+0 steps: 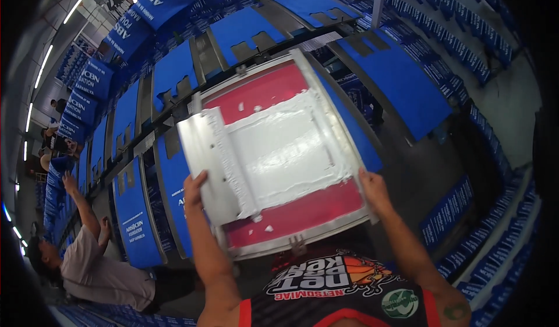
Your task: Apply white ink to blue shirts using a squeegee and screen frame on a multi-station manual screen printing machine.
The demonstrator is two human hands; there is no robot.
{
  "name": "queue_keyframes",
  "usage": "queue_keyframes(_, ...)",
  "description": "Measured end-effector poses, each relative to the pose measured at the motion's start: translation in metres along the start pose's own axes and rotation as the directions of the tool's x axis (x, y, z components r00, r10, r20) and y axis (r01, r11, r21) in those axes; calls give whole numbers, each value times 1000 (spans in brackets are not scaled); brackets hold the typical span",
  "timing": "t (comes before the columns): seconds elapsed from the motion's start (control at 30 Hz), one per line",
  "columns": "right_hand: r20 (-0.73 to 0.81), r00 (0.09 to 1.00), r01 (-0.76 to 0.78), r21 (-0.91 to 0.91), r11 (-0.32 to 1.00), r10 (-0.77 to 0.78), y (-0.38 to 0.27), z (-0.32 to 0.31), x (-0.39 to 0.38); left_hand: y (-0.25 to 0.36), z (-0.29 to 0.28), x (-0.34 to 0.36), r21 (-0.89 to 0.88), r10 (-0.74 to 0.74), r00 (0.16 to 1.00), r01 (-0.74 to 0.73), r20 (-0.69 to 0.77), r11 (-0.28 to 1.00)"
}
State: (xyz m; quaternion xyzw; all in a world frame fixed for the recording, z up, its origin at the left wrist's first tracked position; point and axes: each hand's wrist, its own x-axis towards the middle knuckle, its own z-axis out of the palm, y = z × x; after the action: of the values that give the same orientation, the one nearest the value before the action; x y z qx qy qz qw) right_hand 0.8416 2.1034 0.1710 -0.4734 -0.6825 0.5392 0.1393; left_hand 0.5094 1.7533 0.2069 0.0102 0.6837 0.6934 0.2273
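Observation:
A silk-screen printing frame (348,135) with pale rails is in front of me, tilted. Its mesh (273,84) shows red at the far and near ends. White ink (279,152) spreads thickly over the middle. Along the left side lies a wide metal squeegee (201,152), with ink along its inner edge. My left hand (195,190) is closed at the squeegee's outer edge; whether it also grips the rail beneath is hidden. My right hand (374,193) is closed round the frame's right rail, near its lower corner.
Printing tables carry blue cut sheets (244,33), with another blue sheet (396,82) at the right. A co-worker (105,269) stands at the left, arm raised over the row. Folded blue boxes or sheets (460,30) fill racks along the right; larger blue boxes (137,33) stack behind.

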Motion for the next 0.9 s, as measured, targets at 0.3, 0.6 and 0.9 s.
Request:
queue_keyframes(0.3, 61, 998, -12, -241, 971, 27, 24, -94, 115, -26, 120, 31, -92, -114, 993, 116, 35, 989)
queue_keyframes(0.6, 108, 992, -40, -200, 979, 62, 43, -100, 170, -57, 142, 39, -162, -126, 992, 128, 19, 978)
queue_keyframes(0.9, 623, 733, 71, -469, 880, 273, 3, -97, 56, 42, 207, 52, 588, 116, 948, -276, 295, 760)
